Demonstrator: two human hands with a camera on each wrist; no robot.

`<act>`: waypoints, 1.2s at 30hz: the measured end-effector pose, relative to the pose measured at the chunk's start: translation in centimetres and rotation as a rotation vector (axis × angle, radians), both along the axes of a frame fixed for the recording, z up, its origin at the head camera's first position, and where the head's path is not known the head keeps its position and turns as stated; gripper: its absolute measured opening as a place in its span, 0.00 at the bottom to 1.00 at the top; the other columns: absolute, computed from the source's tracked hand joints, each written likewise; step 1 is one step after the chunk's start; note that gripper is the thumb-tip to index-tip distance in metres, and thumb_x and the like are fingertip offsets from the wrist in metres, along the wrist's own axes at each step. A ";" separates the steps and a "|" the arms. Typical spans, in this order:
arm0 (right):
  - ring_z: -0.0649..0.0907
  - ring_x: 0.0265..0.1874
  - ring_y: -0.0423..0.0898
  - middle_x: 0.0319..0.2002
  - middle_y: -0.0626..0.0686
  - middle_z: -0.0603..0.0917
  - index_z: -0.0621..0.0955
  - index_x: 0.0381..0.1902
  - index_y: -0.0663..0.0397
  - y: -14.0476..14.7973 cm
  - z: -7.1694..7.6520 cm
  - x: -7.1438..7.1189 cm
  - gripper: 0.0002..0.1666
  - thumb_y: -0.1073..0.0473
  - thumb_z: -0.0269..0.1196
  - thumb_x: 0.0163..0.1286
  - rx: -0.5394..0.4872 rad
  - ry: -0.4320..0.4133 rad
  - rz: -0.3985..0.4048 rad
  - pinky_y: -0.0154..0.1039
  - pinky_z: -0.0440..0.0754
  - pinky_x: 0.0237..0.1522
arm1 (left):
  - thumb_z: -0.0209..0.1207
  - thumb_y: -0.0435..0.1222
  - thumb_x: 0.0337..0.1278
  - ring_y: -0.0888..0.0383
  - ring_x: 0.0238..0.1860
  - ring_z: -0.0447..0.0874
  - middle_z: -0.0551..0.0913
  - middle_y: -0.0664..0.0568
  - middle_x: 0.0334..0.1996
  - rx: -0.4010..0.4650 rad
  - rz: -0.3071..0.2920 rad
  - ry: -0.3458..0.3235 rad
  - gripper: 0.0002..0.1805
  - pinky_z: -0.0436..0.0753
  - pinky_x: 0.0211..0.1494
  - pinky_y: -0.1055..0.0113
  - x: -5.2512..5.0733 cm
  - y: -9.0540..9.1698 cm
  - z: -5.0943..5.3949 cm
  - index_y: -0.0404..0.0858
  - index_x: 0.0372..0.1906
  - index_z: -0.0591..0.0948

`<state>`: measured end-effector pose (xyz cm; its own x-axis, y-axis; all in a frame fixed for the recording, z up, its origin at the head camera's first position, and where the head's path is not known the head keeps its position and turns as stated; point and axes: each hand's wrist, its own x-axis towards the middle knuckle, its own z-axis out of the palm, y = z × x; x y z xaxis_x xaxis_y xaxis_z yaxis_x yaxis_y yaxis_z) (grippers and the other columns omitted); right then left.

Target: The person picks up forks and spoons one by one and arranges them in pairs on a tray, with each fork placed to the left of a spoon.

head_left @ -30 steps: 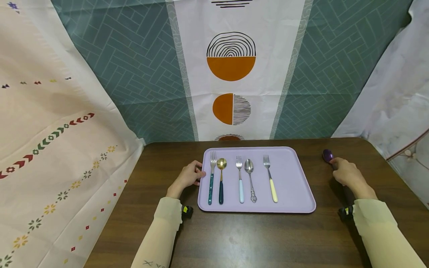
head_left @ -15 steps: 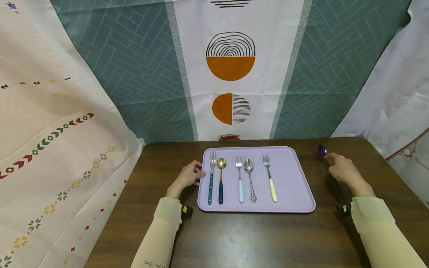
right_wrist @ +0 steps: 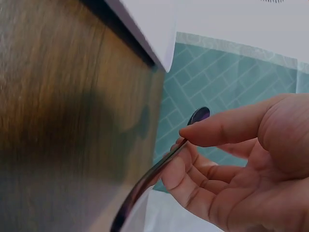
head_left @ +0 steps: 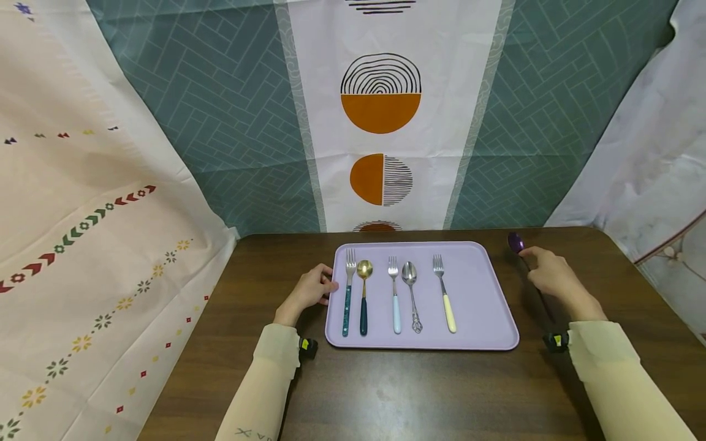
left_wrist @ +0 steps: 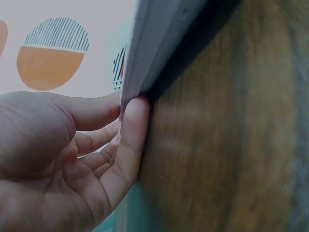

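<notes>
My right hand (head_left: 557, 278) pinches a purple spoon (head_left: 515, 243) by its neck, to the right of the tray. In the right wrist view the spoon's handle (right_wrist: 149, 176) slants down from between thumb and fingers, off the tabletop. My left hand (head_left: 310, 290) grips the left rim of the lilac tray (head_left: 480, 306), thumb on top and fingers under the edge. Lying on the tray are a fork with a green handle (head_left: 347, 306), a gold spoon (head_left: 364, 269), a fork with a light blue handle (head_left: 396, 312), a silver spoon (head_left: 409, 274) and a fork with a cream handle (head_left: 449, 312).
A dark wooden table (head_left: 386, 392) carries the tray. Behind it hangs a green and white patterned cloth (head_left: 237, 122). Pale cloths hang at both sides, with an embroidered one (head_left: 110, 245) on the left.
My right hand has moved left with the purple spoon, closer to the tray's right side. The left hand and the tray have stayed in place.
</notes>
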<state>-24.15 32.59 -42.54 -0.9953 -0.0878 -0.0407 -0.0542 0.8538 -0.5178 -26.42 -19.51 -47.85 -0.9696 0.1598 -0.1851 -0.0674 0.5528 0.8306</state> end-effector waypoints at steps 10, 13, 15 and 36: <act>0.78 0.30 0.54 0.35 0.63 0.81 0.71 0.65 0.73 -1.7 0.6 0.1 0.32 0.73 0.54 0.61 -0.026 0.030 0.045 0.42 0.73 0.25 | 0.64 0.31 0.70 0.53 0.33 0.82 0.77 0.43 0.37 0.002 0.011 0.003 0.19 0.90 0.34 0.62 0.1 0.1 -0.1 0.31 0.60 0.74; 0.78 0.29 0.53 0.35 0.63 0.82 0.71 0.65 0.73 -2.3 0.8 0.2 0.32 0.74 0.55 0.61 -0.043 0.028 0.059 0.42 0.74 0.26 | 0.64 0.30 0.70 0.53 0.33 0.82 0.77 0.43 0.37 0.006 0.008 0.004 0.19 0.90 0.34 0.62 0.1 0.1 -0.1 0.31 0.60 0.74; 0.78 0.28 0.53 0.36 0.64 0.82 0.71 0.66 0.72 -2.7 0.9 0.2 0.32 0.74 0.55 0.61 -0.052 0.024 0.065 0.42 0.74 0.26 | 0.64 0.30 0.70 0.53 0.33 0.83 0.77 0.43 0.37 0.008 0.006 0.006 0.19 0.90 0.34 0.62 0.1 0.1 -0.1 0.31 0.60 0.74; 0.76 0.24 0.50 0.32 0.61 0.79 0.75 0.63 0.72 -7.5 -0.1 -0.3 0.30 0.76 0.52 0.61 -0.113 -0.010 0.116 0.39 0.73 0.22 | 0.64 0.31 0.70 0.52 0.34 0.84 0.78 0.42 0.38 0.016 0.005 -0.012 0.20 0.90 0.35 0.62 -0.1 0.0 -0.2 0.32 0.61 0.74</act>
<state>-24.43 25.12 -42.66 -0.9778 -0.2070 -0.0338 -0.1436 0.7782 -0.6114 -26.54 -19.52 -48.07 -0.9682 0.1578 -0.1940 -0.0800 0.5392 0.8383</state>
